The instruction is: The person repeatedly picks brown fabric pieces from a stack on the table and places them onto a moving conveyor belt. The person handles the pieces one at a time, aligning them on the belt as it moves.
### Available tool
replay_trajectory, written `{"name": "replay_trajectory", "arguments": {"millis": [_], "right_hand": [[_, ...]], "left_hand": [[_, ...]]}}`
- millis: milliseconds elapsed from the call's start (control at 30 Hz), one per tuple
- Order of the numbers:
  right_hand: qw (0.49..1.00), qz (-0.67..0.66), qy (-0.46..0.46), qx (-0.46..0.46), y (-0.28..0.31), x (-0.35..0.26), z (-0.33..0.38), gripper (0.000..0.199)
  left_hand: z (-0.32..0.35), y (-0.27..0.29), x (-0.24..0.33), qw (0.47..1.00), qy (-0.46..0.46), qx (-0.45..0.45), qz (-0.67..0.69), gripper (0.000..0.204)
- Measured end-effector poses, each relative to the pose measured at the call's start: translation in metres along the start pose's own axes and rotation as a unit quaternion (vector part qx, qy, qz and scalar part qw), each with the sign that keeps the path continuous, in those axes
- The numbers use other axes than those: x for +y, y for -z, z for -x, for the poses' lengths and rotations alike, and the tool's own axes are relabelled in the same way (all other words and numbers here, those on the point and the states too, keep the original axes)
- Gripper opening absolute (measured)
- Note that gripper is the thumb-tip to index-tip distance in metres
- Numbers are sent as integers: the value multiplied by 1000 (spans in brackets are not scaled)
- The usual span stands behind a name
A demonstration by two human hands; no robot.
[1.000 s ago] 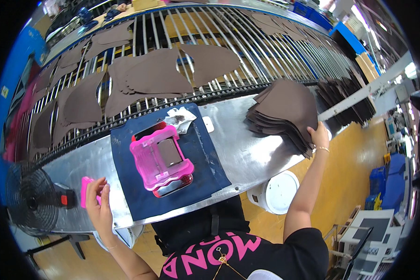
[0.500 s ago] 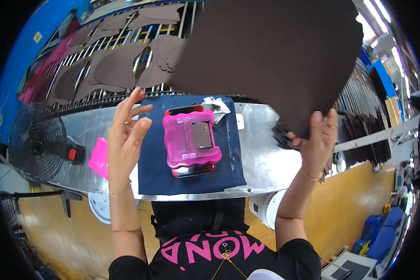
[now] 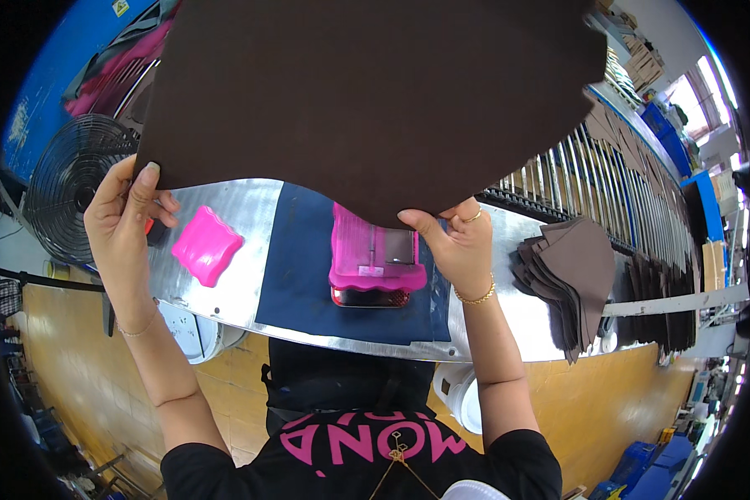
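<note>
A large dark brown sheet piece with curved and notched edges is held up before me. My left hand pinches its lower left corner between thumb and fingers. My right hand grips its curved lower edge, thumb on the near face and fingers partly behind. Below the sheet, a pink wavy-edged plastic case sits on a dark blue mat, its far part hidden by the sheet. A red and black object shows under the case's near side.
A pink wavy-edged lid lies on the metal table, near a black fan at left. At right, a stack of brown pieces overhangs the table edge. Beyond runs a slatted metal rack; a white bucket stands below.
The brown sheet has swung left and now spans the view in front of me. My left hand, free before, has moved left and taken its corner. My right hand has come inward.
</note>
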State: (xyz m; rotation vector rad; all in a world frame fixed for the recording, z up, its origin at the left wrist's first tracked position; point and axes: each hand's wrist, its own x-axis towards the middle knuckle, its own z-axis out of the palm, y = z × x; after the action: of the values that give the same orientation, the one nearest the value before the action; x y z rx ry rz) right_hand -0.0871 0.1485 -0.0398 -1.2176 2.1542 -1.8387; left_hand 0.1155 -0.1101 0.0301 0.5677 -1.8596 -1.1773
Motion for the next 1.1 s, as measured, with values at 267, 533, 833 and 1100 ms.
{"name": "replay_trajectory", "arguments": {"millis": [267, 533, 833, 1100], "right_hand": [[983, 153, 98, -6, 26, 14, 11, 14], [977, 207, -13, 45, 80, 48, 67, 13], [970, 74, -98, 209, 169, 44, 120, 8], [969, 59, -159, 180, 238, 29, 72, 29]], "left_hand": [[11, -7, -19, 993, 31, -114, -10, 12], [21, -76, -16, 955, 67, -280, -69, 6], [25, -149, 3, 887, -251, -366, -128, 7], [25, -189, 21, 881, -295, -355, -103, 21]]}}
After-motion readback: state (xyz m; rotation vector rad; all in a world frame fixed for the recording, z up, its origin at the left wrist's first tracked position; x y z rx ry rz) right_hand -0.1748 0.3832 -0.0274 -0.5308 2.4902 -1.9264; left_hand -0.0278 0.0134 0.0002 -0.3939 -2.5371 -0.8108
